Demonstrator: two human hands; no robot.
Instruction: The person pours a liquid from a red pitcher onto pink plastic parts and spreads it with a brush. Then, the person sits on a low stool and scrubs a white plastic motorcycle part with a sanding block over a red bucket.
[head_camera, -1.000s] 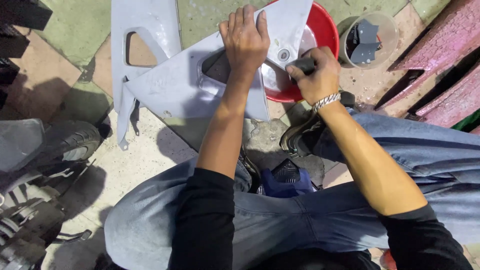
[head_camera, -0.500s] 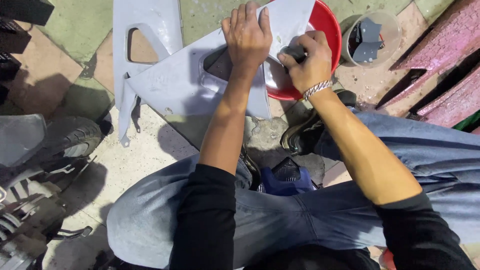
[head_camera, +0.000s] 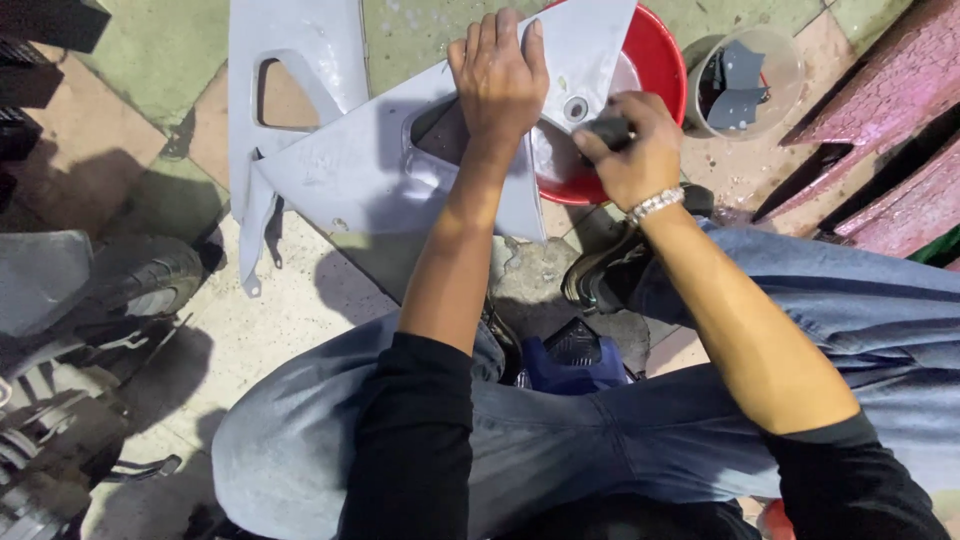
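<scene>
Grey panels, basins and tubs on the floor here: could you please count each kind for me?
Grey primed plastic fairing panels: 2
Red round plastic basin: 1
Clear plastic tub: 1
Total: 4

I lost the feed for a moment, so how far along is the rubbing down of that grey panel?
In hand: the left hand presses the grey panel over the red basin while the right hand rubs a dark pad near its hole. The panel looks matte all over. A second grey panel lies on the floor beside it, untouched.
</scene>
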